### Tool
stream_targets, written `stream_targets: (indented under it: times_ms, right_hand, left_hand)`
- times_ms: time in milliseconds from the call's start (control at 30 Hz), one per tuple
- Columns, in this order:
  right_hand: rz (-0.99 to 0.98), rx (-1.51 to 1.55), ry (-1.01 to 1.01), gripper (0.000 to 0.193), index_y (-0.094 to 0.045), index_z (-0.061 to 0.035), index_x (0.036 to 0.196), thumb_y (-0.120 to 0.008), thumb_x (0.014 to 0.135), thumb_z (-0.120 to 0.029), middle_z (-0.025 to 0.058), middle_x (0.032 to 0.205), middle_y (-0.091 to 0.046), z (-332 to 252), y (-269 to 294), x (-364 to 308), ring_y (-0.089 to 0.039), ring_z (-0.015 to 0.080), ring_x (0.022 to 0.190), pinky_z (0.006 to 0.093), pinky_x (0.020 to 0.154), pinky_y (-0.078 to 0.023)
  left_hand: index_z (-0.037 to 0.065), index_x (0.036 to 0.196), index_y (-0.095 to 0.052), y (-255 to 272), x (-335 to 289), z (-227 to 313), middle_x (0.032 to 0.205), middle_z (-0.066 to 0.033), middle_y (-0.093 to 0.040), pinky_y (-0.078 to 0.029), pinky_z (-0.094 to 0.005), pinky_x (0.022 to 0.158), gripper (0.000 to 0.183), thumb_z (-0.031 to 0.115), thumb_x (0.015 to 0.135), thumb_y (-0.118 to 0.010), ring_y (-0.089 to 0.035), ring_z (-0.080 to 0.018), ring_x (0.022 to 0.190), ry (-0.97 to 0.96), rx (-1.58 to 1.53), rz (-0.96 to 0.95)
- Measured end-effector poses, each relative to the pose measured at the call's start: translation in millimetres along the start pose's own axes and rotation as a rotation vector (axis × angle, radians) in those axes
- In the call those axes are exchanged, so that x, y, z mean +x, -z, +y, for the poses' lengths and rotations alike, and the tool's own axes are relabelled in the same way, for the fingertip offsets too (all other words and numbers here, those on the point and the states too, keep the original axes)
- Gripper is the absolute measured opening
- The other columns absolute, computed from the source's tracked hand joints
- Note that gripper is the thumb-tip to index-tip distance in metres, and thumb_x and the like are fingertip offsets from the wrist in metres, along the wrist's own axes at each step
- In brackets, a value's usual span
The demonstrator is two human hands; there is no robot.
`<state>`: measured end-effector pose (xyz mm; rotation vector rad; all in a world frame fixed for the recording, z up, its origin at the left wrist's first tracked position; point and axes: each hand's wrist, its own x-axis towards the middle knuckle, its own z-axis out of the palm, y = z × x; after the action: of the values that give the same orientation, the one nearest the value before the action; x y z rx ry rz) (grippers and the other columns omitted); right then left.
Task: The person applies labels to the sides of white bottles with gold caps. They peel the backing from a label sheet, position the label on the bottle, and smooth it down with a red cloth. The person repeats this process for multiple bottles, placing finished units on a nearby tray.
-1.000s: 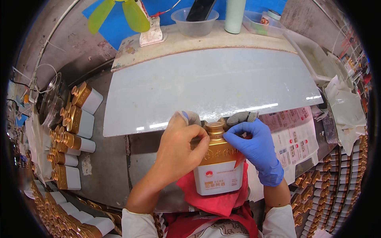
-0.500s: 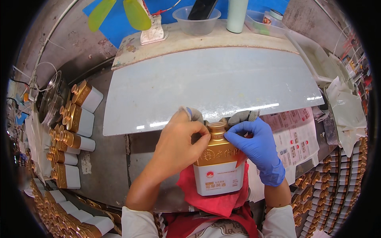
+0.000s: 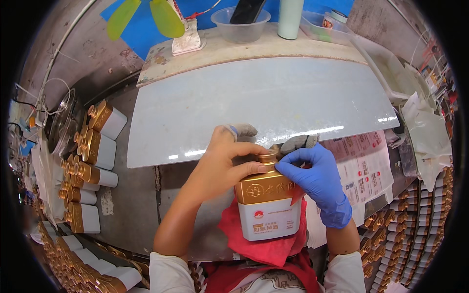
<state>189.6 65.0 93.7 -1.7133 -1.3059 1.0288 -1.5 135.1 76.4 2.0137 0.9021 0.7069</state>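
Note:
A white bottle (image 3: 267,218) with a gold shoulder and narrow gold neck stands upright before me on a crumpled red cloth (image 3: 233,225). My left hand (image 3: 221,163) is bare except for a grey cover on one fingertip. Its thumb and a finger close on the neck from the left, while the covered finger sticks out beyond. My right hand (image 3: 314,175), in a blue glove with a grey-covered fingertip, pinches at the neck's right side. Whatever small thing might lie between those fingertips is hidden. A red scrap (image 3: 297,195) shows at the bottle's right shoulder.
Similar gold-and-white bottles (image 3: 100,146) lie in a stack at left. More fill both lower corners. Behind my hands lies a pale sheet (image 3: 254,102); printed label sheets (image 3: 361,168) are at right. A green-bladed fan (image 3: 168,19), plastic bowl (image 3: 241,27) and pale green cylinder (image 3: 291,19) stand behind.
My left hand has shifted its fingers: the thumb now reaches further right across the neck, and the covered finger stretches out to the right. The right hand barely moves.

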Motion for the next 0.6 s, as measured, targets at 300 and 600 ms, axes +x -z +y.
stream_targets:
  times_ms: [300,600]
  right_hand:
    - [0.016,0.035,0.048,0.017,-0.07,-0.0006,0.082,-0.073,0.071,-0.013,0.0086,0.089,-0.06,5,-1,1,-0.06,0.0136,0.077,0.0249,0.069,-0.049]
    - [-0.001,-0.048,-0.017,0.019,-0.07,-0.0007,0.082,-0.074,0.071,-0.016,0.009,0.08,-0.061,-1,1,2,-0.061,0.0135,0.072,0.0253,0.066,-0.05]
  left_hand:
    - [0.009,0.095,-0.072,2,7,-12,0.111,-0.0099,-0.057,-0.036,-0.0308,0.091,0.03,0.018,0.067,-0.079,-0.046,-0.0233,0.106,0.0,-0.081,-0.075]
    - [0.012,0.097,-0.071,3,9,-19,0.113,-0.0112,-0.056,-0.035,-0.0349,0.096,0.03,0.019,0.068,-0.077,-0.041,-0.0261,0.11,0.006,-0.162,-0.118]
